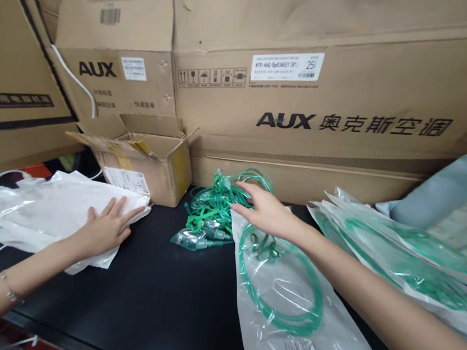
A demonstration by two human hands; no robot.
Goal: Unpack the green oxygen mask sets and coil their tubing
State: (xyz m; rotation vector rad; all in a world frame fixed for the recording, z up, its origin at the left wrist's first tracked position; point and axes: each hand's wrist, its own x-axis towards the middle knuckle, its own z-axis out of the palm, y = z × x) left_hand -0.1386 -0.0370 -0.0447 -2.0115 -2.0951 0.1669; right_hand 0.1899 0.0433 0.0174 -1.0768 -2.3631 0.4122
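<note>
Left hand (105, 227) flat on empty bags (42, 208), fingers spread; right hand (265, 210) fingers loose, tips reaching the tubing tangle (212, 206).

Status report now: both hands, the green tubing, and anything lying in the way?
Left hand flat on empty clear bags. Right hand open, reaching to loose green tubing pile. One bagged tubing coil lies under right forearm.

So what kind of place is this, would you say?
Probably a packing bench in a stockroom: big AUX cartons stacked behind a black table, with green tubing and clear bags spread out.
</note>
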